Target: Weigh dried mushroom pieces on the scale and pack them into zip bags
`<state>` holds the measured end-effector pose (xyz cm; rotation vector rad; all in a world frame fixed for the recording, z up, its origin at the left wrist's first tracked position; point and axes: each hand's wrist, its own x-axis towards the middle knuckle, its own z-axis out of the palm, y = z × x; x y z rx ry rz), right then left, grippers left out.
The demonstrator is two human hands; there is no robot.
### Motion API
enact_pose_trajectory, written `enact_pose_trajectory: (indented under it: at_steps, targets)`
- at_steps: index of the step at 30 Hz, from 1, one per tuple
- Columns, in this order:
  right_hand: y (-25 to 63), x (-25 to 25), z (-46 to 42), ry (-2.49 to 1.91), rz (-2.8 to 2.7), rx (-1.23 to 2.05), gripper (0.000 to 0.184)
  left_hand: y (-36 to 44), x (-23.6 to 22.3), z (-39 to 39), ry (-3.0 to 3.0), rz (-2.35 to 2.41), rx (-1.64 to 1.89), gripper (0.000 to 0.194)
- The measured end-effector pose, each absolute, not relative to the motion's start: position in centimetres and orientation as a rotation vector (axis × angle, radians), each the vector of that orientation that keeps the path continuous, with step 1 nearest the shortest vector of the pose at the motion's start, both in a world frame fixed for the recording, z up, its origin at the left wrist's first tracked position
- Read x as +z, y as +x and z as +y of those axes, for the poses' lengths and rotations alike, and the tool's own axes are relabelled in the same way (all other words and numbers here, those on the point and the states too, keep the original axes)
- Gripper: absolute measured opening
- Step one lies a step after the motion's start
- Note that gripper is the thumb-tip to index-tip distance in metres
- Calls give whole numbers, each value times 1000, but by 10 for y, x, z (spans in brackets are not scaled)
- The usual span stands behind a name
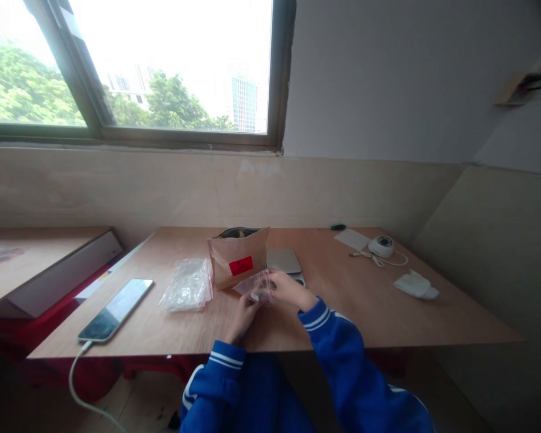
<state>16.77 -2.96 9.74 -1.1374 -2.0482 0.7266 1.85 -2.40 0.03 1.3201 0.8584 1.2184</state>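
Observation:
Both my hands hold a small clear zip bag (256,285) just above the wooden table (351,313). My left hand (243,313) pinches its lower edge from below. My right hand (287,287) grips its right side with the fingers closed. Right behind the bag stands an open brown paper pouch (237,260) with a red label. A pile of clear zip bags (187,284) lies to the left of the pouch. A small grey scale (285,261) sits behind my right hand, partly hidden by the pouch.
A phone (116,308) on a white cable lies at the table's left front. At the right back are a white round device (381,245) with a cord, a white card, a green pen (338,227) and a white cloth-like object (415,285). A lower desk (40,258) stands left.

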Motion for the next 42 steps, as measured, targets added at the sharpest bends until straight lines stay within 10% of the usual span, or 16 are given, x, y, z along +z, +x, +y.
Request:
enact_pose_trajectory:
  at_steps: [13,25,42]
  targets:
    - [201,98,-21,-1180,-1812,1023,17,20,-7,-21,1094,740,1142,42]
    - [140,207,20,-913,-1715,487,18,20,-6,-22,1035,774,1163,43]
    - [121,174,38,-855,-2417,-33,34,21,-3,-23,1045,765,1133,44]
